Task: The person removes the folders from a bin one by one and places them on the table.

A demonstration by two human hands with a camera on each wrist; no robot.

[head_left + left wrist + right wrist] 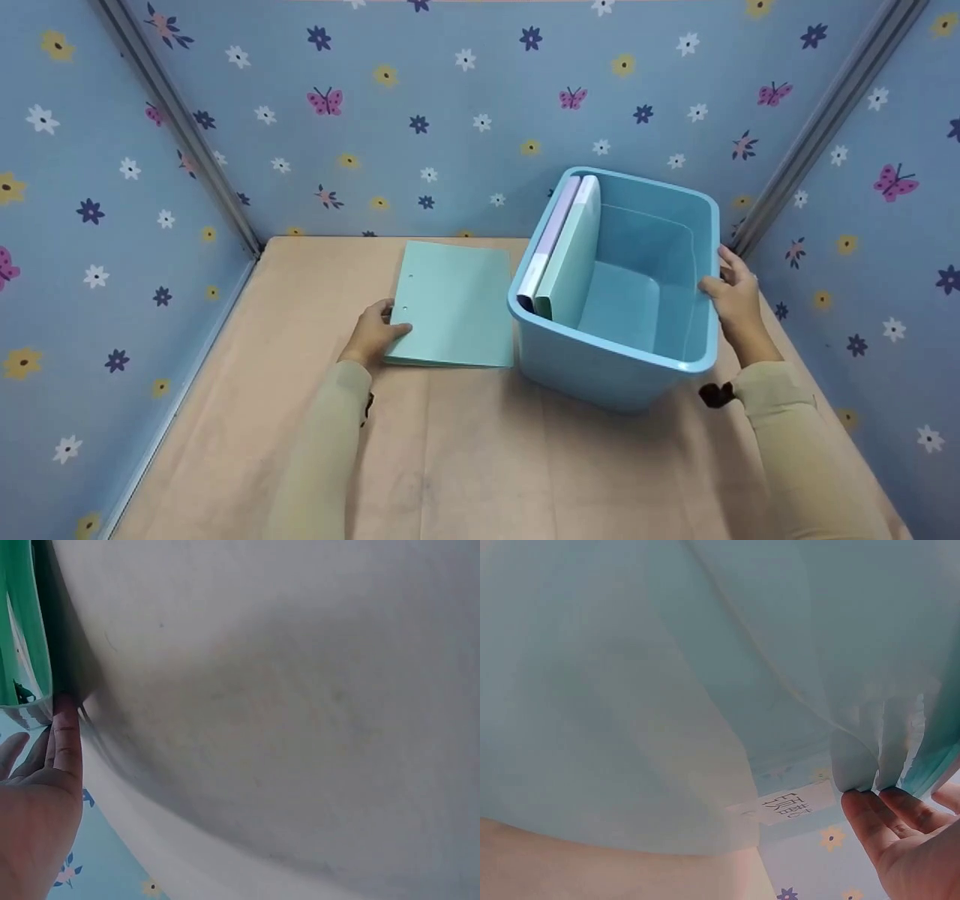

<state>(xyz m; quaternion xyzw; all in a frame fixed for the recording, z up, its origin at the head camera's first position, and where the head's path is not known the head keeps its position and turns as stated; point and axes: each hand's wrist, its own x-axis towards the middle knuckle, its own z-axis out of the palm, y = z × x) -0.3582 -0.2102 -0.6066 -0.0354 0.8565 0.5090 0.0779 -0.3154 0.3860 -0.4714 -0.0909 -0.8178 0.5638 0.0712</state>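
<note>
A mint-green folder (457, 307) with punched-looking holes near its left side lies flat on the table. My left hand (373, 334) is at its left edge, thumb over the top cover and fingers at the side. In the left wrist view the fingers (66, 742) meet the folder's edge (45, 637). A light blue plastic bin (619, 360) stands right beside the folder. My right hand (735, 296) grips the bin's right rim, thumb over it and fingers outside. Inside, a purple folder (551, 232) and another mint-green folder (577, 247) stand upright against the left wall.
A peach cloth (450, 465) covers the table. Blue walls (450, 97) with flowers and butterflies enclose the back and both sides, with grey posts (180, 120) at the corners. A label with writing (786, 806) shows beside the bin's outer side in the right wrist view.
</note>
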